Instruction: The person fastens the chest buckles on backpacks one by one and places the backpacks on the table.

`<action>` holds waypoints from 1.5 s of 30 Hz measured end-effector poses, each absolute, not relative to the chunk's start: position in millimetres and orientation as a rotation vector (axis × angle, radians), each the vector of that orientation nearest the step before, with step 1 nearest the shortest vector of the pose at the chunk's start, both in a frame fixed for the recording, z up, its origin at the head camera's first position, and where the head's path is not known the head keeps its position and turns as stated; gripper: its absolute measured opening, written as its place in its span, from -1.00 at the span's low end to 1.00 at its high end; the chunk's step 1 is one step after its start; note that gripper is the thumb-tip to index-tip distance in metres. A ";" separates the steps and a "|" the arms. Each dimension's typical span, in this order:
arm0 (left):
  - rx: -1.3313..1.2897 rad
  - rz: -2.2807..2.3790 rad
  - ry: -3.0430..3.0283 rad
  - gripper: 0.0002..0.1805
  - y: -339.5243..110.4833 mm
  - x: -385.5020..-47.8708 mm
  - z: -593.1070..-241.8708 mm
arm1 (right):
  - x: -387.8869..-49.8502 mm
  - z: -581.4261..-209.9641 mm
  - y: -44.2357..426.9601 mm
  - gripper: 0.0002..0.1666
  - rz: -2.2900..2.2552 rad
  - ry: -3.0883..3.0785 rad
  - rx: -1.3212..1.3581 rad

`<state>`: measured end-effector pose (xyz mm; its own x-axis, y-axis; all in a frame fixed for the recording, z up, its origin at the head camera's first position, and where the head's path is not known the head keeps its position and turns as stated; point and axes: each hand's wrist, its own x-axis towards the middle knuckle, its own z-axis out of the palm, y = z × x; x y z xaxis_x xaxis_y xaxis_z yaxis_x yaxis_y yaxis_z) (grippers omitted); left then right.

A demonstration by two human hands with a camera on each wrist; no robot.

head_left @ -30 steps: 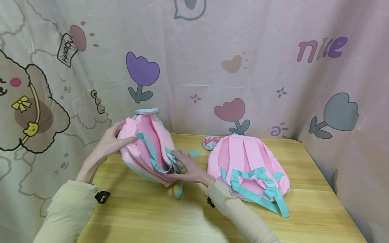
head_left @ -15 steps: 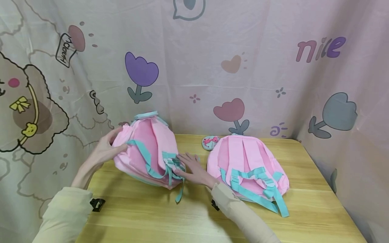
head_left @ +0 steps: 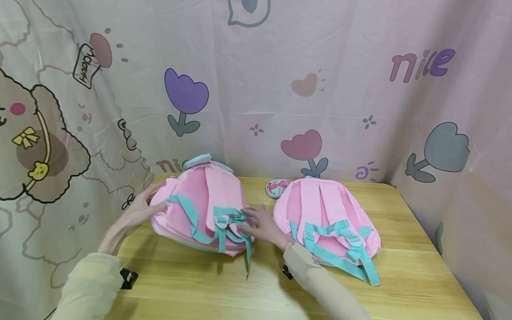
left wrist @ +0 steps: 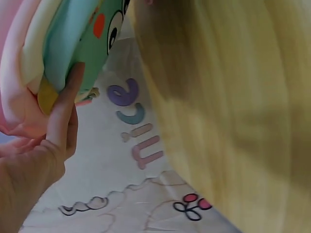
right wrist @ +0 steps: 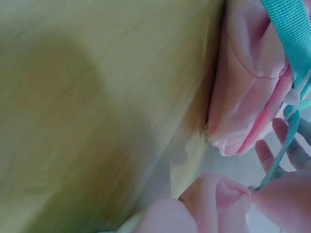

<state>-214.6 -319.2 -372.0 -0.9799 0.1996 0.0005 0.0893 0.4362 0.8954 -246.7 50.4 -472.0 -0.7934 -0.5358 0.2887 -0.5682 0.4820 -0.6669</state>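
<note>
A pink backpack (head_left: 192, 204) stands tilted at the table's left, its back panel and teal straps (head_left: 222, 222) towards me. My left hand (head_left: 138, 211) grips its left side, thumb on the back panel side. In the left wrist view, fingers (left wrist: 65, 107) press the bag's green front, which bears a cartoon face. My right hand (head_left: 266, 224) is at the bag's lower right, fingers spread by the straps and touching them. In the right wrist view a thin teal strap (right wrist: 286, 141) crosses in front of the fingers (right wrist: 265, 155).
A second pink backpack (head_left: 328, 213) lies to the right with its straps up, close to my right hand. Behind it sits a small round printed thing (head_left: 277, 188). The wooden table (head_left: 200, 289) ends at a patterned curtain (head_left: 248, 89).
The left backpack has turned to show more of its back panel, and its top has dropped a little. My right hand has shifted slightly right along with the straps; my left hand keeps its grip.
</note>
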 end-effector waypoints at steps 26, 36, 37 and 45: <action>0.244 1.606 2.457 -0.11 -326.4 -211.8 -434.5 | -241.0 -471.9 59.9 -0.39 1.607 -2.770 0.803; 0.239 1.541 2.518 -0.16 -323.1 -210.7 -450.6 | -244.5 -472.1 64.3 -0.39 1.580 -2.788 0.800; 0.229 1.529 2.530 -0.16 -322.7 -210.7 -451.6 | -244.9 -472.2 64.4 -0.40 1.576 -2.787 0.803; 0.221 1.485 2.555 -0.18 -320.6 -210.1 -457.2 | -245.6 -472.4 65.2 -0.39 1.575 -2.777 0.812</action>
<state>-210.1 -320.6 -457.2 -0.9731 0.2167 -0.0788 0.0388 0.4906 0.8705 -245.6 65.2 -472.4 -0.8677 -0.4856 0.1065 -0.3407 0.4248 -0.8387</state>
